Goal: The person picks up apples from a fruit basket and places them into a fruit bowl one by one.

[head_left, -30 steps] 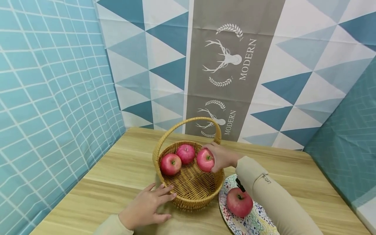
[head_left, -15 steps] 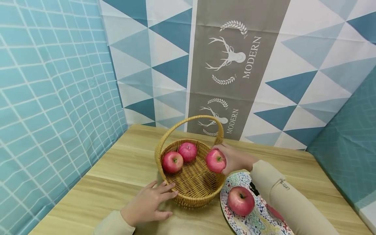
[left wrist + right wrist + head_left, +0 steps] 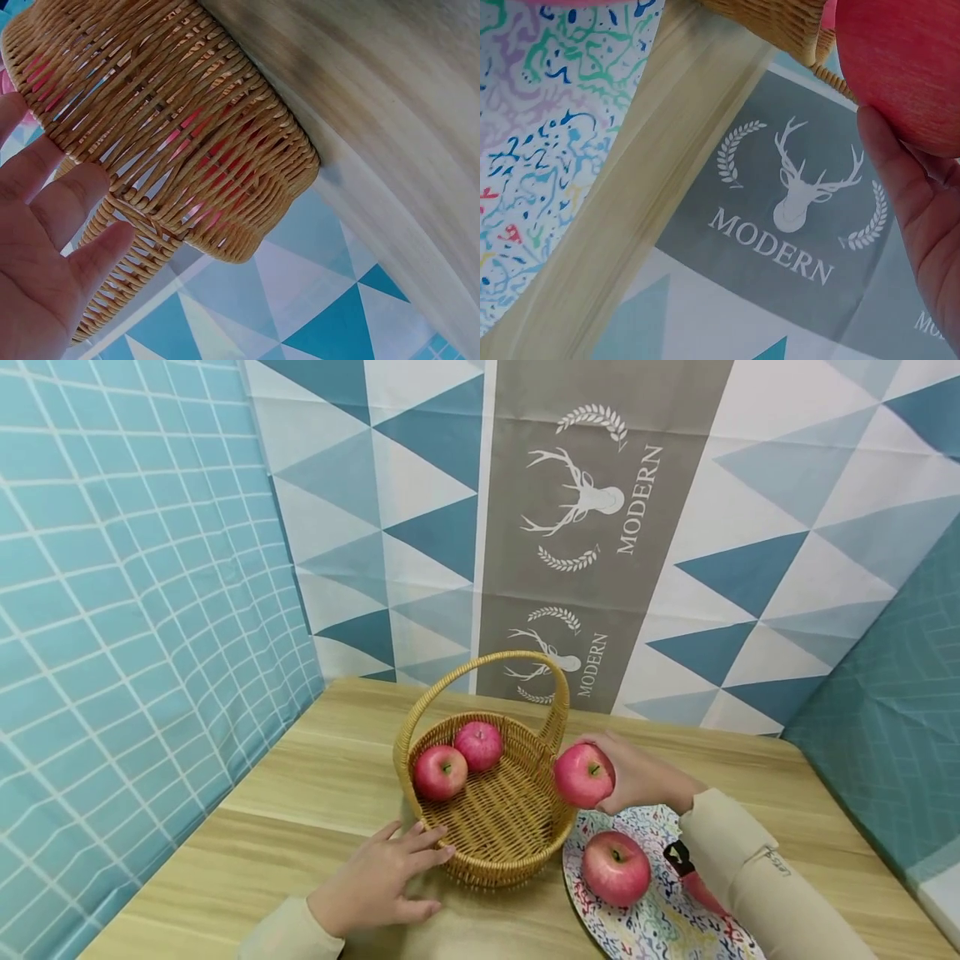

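Observation:
My right hand (image 3: 633, 772) grips a red apple (image 3: 583, 775) just above the right rim of the wicker basket (image 3: 498, 866); the same apple (image 3: 904, 71) fills the top right corner of the right wrist view. Inside the basket, at its left and back, sit two apples, a red one (image 3: 441, 772) and a pinker one (image 3: 478, 746). My left hand (image 3: 381, 878) rests with spread fingers against the basket's front left rim. In the left wrist view its fingertips touch the woven wall (image 3: 172, 127). Below my right wrist, another apple (image 3: 617, 868) lies on the patterned plate (image 3: 652, 935).
Partly hidden by my right sleeve, another red apple (image 3: 703, 893) shows on the plate. The basket's tall handle (image 3: 480, 662) arches over it. A patterned cloth wall (image 3: 420, 527) stands behind the wooden table (image 3: 300, 777), with a blue tiled cloth (image 3: 135, 610) at the left.
My right hand has moved right with the apple, from inside the basket to above its right rim. More of the plate and the apple under my sleeve now shows. My left hand has stayed put.

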The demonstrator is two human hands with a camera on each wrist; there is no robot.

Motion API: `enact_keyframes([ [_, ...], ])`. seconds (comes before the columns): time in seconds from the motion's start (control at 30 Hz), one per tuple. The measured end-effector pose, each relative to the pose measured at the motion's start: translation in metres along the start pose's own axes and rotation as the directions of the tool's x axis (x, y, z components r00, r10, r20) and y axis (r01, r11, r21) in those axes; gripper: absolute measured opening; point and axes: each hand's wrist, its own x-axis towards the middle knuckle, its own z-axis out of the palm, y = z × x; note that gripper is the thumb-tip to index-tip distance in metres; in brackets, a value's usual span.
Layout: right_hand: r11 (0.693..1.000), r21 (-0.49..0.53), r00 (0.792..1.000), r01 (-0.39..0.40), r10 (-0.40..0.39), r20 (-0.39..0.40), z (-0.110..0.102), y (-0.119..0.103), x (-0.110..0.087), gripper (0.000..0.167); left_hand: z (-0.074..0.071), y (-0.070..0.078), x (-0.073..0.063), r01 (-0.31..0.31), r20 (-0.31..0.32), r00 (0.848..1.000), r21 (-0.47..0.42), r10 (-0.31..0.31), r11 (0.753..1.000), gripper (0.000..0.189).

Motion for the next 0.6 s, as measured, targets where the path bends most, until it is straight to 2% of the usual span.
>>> enact_keyframes([
  [0.23, 0.998, 0.043, 0.997, -0.041, 0.038, 0.073, -0.017, 0.011, -0.018, 0.065, 0.001, 0.001, 0.002, 0.008, 0.019, 1.000, -0.013, -0.008, 1.000, 0.052],
  [0.33, 0.998, 0.056, 0.995, -0.034, 0.028, 0.094, -0.024, 0.016, -0.025, 0.063, 0.001, 0.001, 0.002, 0.012, 0.019, 1.000, -0.019, -0.012, 1.000, 0.052],
  [0.5, 0.998, 0.058, 0.993, -0.025, 0.018, 0.120, -0.028, 0.023, -0.034, 0.058, 0.000, 0.000, 0.000, 0.014, 0.017, 1.000, -0.019, -0.013, 1.000, 0.051],
  [0.6, 0.996, 0.068, 0.990, -0.049, 0.040, 0.137, -0.029, 0.027, -0.039, 0.057, -0.001, -0.001, 0.000, 0.015, 0.015, 1.000, -0.016, -0.015, 1.000, 0.051],
])
